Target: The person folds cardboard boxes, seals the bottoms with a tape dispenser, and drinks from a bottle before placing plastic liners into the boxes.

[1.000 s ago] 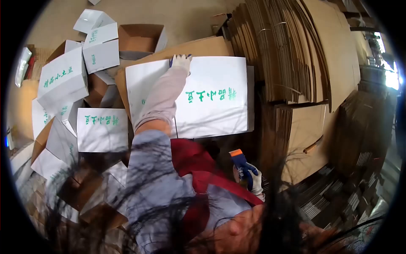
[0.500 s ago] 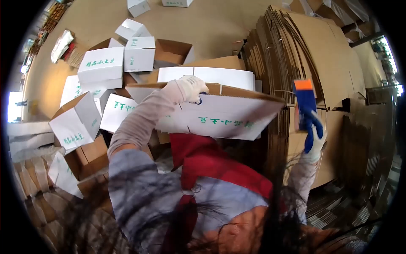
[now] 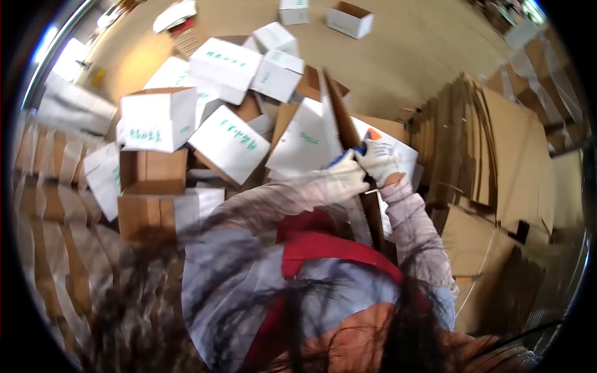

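Beside brown-lined boxes (image 3: pixel 152 171), fingers of left hand (image 3: pixel 346 179) grip a carton (image 3: pixel 341 115), right hand (image 3: pixel 380 160) an orange-tipped tool (image 3: pixel 373 133).

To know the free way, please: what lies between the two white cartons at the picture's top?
Only bare floor lies between the left carton and the open right carton, in the head view.

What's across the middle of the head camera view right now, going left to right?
Brown stacked cardboard with pale strips, white box with green writing, tilted white box with green writing, gloved left hand, gloved right hand, upright flattened cardboard stack.
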`<act>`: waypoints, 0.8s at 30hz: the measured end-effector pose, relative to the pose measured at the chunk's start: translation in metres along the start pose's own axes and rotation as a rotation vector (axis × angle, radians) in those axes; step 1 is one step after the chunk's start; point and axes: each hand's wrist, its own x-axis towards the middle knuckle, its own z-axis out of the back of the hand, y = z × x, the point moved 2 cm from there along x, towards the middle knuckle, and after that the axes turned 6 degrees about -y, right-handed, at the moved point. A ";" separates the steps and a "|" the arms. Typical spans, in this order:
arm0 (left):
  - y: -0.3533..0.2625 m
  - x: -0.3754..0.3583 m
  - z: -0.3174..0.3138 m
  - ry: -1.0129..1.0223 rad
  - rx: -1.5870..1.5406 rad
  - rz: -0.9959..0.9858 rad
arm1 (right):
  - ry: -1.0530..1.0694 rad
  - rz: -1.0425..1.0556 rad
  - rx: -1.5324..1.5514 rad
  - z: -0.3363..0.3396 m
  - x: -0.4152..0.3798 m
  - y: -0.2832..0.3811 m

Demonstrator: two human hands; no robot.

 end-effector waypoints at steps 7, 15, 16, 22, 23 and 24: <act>0.042 -0.035 0.051 0.100 -0.068 0.093 | -0.193 0.096 -0.139 0.082 -0.038 -0.104; 0.079 -0.015 0.013 0.613 -1.002 0.207 | -0.213 0.046 -0.158 0.053 -0.120 -0.100; 0.047 -0.001 0.028 0.657 -1.098 0.192 | -0.144 -0.030 -0.167 0.050 -0.118 -0.096; -0.126 0.024 0.007 0.497 -0.595 0.125 | -0.103 -0.016 -0.261 0.047 -0.118 -0.098; -0.131 0.017 -0.023 0.447 -0.563 0.148 | -0.083 -0.032 -0.262 0.046 -0.118 -0.098; -0.125 0.011 -0.047 0.453 -0.662 0.175 | -0.067 -0.027 -0.255 0.048 -0.118 -0.098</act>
